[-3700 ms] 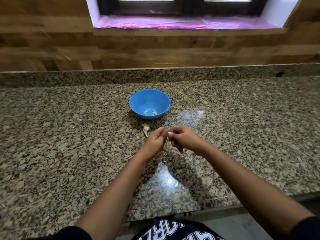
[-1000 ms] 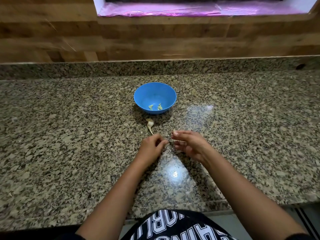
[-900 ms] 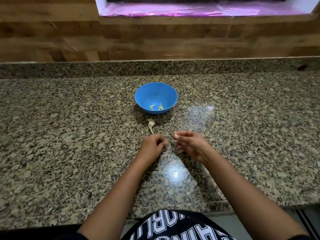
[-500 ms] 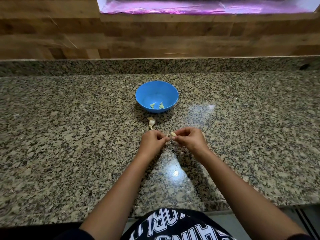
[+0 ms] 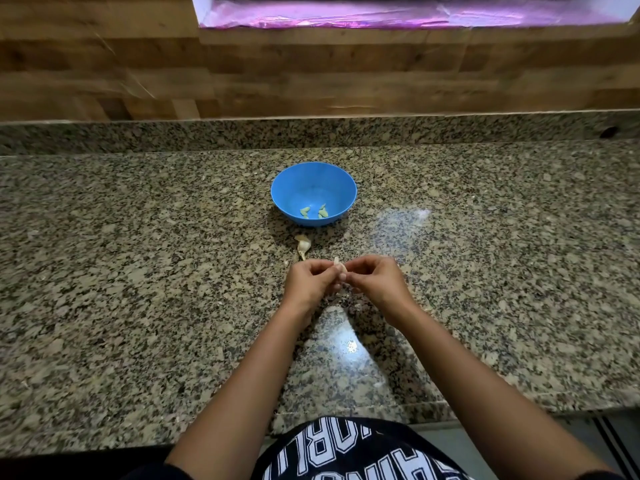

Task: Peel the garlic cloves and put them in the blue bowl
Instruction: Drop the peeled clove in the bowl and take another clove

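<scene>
Pinching one garlic clove (image 5: pixel 340 265) btwn left hand (image 5: pixel 311 278) & right hand (image 5: pixel 374 280), both w/ fingers curled onto it, low over worktop (image 5: pixel 138 271), prob. to pick skin off w/ nails & let scraps drop underneath. Straight ahead of hands: blue bowl (image 5: pixel 313 164) w/ a few peeled cloves (image 5: pixel 304 212) at bottom. Btwn bowl & hands: garlic bulb remnant (image 5: pixel 302 244) on worktop, within easy reach for next clove.

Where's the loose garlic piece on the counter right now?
Head view, centre: the garlic piece lies on the counter just on the near side of the blue bowl, between it and the left hand.
</scene>
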`<act>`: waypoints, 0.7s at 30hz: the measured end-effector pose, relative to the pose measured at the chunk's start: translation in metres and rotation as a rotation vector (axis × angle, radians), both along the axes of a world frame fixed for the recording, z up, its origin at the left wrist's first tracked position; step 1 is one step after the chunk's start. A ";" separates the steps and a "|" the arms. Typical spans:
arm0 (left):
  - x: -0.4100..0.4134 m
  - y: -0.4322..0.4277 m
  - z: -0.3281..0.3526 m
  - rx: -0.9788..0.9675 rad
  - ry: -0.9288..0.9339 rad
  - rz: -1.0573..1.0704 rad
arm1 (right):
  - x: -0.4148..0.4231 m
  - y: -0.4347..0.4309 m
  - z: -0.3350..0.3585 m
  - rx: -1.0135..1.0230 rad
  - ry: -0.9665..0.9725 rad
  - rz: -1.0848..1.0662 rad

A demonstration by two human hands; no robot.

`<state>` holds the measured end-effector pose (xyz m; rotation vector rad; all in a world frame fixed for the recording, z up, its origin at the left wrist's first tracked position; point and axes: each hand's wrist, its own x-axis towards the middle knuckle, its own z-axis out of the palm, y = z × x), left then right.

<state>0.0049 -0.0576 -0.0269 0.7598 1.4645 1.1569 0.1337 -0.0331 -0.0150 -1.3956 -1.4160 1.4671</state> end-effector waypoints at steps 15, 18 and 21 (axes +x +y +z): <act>-0.003 0.005 -0.003 0.011 0.067 -0.015 | 0.004 0.003 0.011 -0.146 0.083 0.073; -0.003 0.006 -0.003 0.007 0.119 -0.002 | 0.004 0.004 0.008 -0.154 0.138 0.010; -0.005 0.007 -0.009 0.012 0.258 -0.007 | 0.006 0.005 0.006 -0.212 0.271 -0.078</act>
